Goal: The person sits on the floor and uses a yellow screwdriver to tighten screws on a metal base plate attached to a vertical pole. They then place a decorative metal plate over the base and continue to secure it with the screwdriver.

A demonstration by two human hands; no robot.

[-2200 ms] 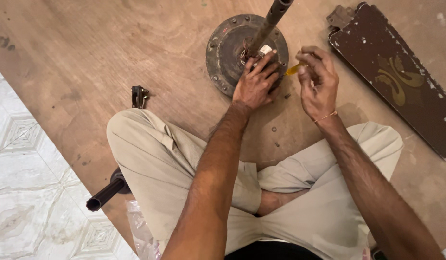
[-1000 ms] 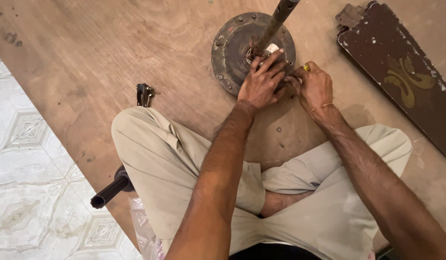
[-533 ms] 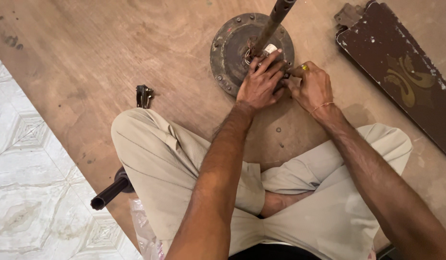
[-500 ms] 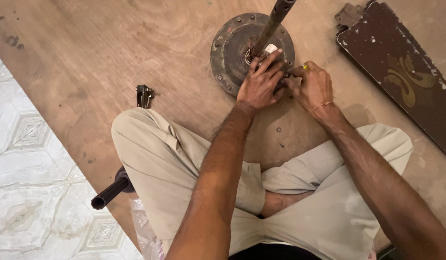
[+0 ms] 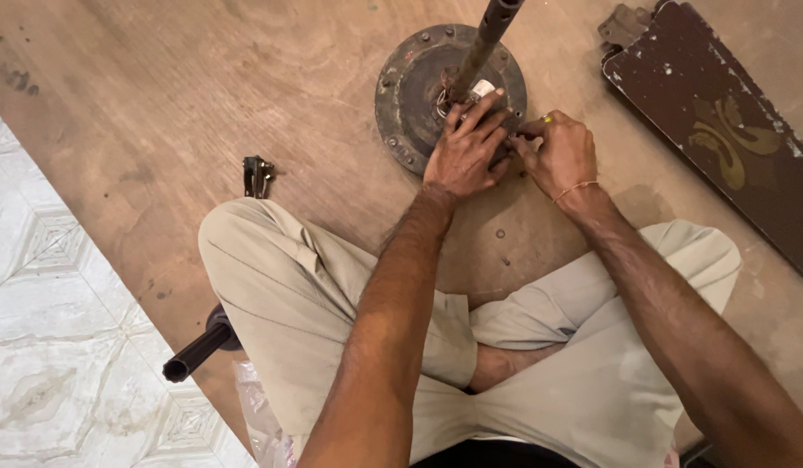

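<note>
A round, rusty metal disc [image 5: 407, 85] with bolts around its rim lies on the brown wooden board, a dark rod [image 5: 483, 39] rising from its middle. My left hand [image 5: 466, 149] presses flat on the disc's near right side, fingers spread beside the rod. My right hand [image 5: 559, 153] is closed at the disc's right edge, pinching a small yellow-handled tool [image 5: 546, 119] against the rim; its tip is hidden by my fingers.
A dark brown blade-shaped panel [image 5: 722, 130] with a gold pattern lies at the right. A small metal clamp [image 5: 257, 176] sits left of my knee, a black tube [image 5: 198, 347] pokes out by my left leg. Small screws [image 5: 500, 234] lie near my legs. White tiles [image 5: 55, 347] border the board.
My right hand, held apart with the yellow tool, has moved in to the disc's edge beside my left hand. The left hand has stayed on the disc.
</note>
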